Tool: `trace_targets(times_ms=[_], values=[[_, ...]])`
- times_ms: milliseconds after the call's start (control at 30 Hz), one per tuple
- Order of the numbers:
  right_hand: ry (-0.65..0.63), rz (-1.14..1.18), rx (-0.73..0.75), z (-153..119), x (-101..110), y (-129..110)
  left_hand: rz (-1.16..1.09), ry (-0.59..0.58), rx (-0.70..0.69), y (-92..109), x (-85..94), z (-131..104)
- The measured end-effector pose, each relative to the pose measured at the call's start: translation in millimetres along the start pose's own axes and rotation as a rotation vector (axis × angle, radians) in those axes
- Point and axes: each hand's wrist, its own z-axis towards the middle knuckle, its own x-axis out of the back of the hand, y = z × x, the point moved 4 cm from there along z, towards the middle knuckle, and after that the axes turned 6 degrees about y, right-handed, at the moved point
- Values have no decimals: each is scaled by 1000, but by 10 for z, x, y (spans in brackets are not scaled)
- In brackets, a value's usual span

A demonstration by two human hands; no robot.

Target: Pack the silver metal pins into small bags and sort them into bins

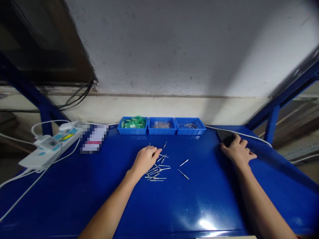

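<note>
On the blue tabletop (201,199), a loose pile of silver blind rivets (156,172) lies just right of my left hand (147,160). That hand is closed, its fingers curled down at the far side of the pile, and the fingertips are hidden. One thin pin shows just beyond its knuckles. Two more rivets lie apart, one rivet (184,162) above the other rivet (183,174). At the right, my right hand (238,151) rests with fingers spread, thumb and forefinger against a dark flat object (225,136) whose kind I cannot make out.
Along the wall stand three blue bins: one with green plastic packaging (134,122), one with a clear bag (161,124), one with thin metal pins (188,126). A white power strip (47,149) with cables lies left. Blue frame posts (271,124) flank the table.
</note>
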Motion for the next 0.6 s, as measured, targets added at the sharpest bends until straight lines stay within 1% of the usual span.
trace_targets(times_ms=[167, 233, 267, 300, 367, 400, 433, 500, 533, 567, 600], values=[[-27, 0, 32, 4, 11, 25, 15, -25, -4, 19, -5, 3], [-13, 11, 53, -15, 42, -3, 24, -22, -1, 14, -4, 5], [31, 22, 67, -43, 82, -40, 27, -15, 1, 12, -2, 5], [100, 41, 87, -91, 140, -100, 29, -7, 3, 11, 0, 5], [264, 125, 188, -271, 288, -306, 27, 17, 17, 9, 11, 4], [310, 201, 291, -408, 355, -458, 23, 31, 28, 8, 20, 5], [282, 310, 461, -578, 400, -652, 17, 47, 41, 5, 31, 5], [118, 523, 866, -1004, 462, -1071, 0, 81, 71, -6, 62, 10], [57, 582, 1007, -1212, 490, -1251, -12, 97, 83, -15, 78, 14], [17, 605, 1112, -1393, 510, -1410, -22, 111, 89, -24, 95, 20], [-11, 619, 1184, -1538, 524, -1548, -32, 125, 91, -34, 112, 26]])
